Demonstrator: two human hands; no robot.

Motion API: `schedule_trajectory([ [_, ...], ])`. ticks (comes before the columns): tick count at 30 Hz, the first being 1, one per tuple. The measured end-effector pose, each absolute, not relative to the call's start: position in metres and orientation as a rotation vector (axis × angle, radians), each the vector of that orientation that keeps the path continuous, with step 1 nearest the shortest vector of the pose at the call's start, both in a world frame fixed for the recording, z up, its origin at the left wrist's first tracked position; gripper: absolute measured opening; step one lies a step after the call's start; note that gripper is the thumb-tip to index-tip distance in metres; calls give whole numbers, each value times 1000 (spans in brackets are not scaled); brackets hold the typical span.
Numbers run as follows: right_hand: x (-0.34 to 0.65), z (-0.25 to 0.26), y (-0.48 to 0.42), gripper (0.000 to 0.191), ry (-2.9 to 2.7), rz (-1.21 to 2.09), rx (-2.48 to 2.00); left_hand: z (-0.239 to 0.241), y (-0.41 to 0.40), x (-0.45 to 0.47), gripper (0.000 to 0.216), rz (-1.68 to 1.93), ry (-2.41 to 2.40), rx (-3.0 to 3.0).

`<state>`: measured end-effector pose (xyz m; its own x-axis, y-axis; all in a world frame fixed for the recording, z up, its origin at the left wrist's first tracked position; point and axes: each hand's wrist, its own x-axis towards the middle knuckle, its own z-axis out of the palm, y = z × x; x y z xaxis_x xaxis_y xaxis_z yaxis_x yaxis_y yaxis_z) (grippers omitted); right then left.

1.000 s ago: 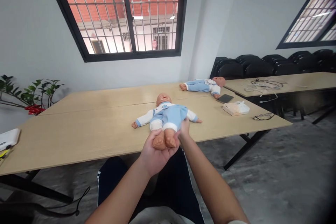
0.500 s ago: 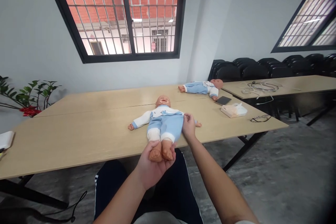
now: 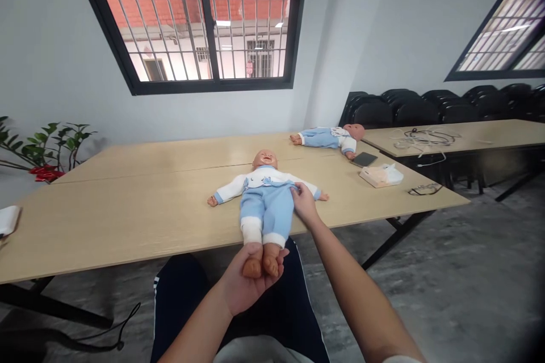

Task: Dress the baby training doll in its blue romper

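Note:
A baby doll [image 3: 264, 181] in a white top lies on its back on the table, head away from me and feet past the front edge. My left hand [image 3: 251, 283] is closed around its feet from below, thumb over one ankle. The doll's light blue trousers [image 3: 268, 210] have white cuffs around the lower legs. At the waist, on the right side, my right hand [image 3: 304, 201] pinches the trousers' waistband between thumb and fingers. Both doll arms are spread out to the sides.
A second doll [image 3: 327, 137] lies at the back right of the table [image 3: 128, 198]. Near it are a dark flat device [image 3: 363, 159], a tissue pack [image 3: 381, 176] and glasses [image 3: 424, 189]. A potted plant [image 3: 55, 147] stands at the left. Cables [image 3: 428, 137] lie on the farther table.
The doll's feet and my left hand have come lower and closer to me. My right hand has drawn slightly inward at the waistband, and the doll's right-side arm shows more.

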<state>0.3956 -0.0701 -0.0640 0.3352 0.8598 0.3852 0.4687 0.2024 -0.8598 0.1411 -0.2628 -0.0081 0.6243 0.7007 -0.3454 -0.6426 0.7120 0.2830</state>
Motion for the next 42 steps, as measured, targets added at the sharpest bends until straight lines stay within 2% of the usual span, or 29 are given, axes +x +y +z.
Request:
schedule_trajectory([
  [6,393,-64,-61,30,-1199,339,-1453,-23,-263,129,59,743,448,225],
  [11,394,-57,-73,35,-1285,532,-1335,-32,-257,124,60,731,468,225],
  [18,406,-48,-82,48,-1334,782,-1218,-43,-260,110,47,720,477,264],
  [25,414,-41,-66,51,-1239,813,-1240,-48,-261,106,44,688,488,296],
  [30,411,-40,-77,52,-1231,798,-1254,-44,-263,107,49,712,463,242],
  [35,420,-43,-104,43,-1501,951,-1241,-39,-263,102,54,707,440,235],
  [42,407,-35,-78,22,-1273,608,-1400,-49,-266,95,51,687,490,220],
])
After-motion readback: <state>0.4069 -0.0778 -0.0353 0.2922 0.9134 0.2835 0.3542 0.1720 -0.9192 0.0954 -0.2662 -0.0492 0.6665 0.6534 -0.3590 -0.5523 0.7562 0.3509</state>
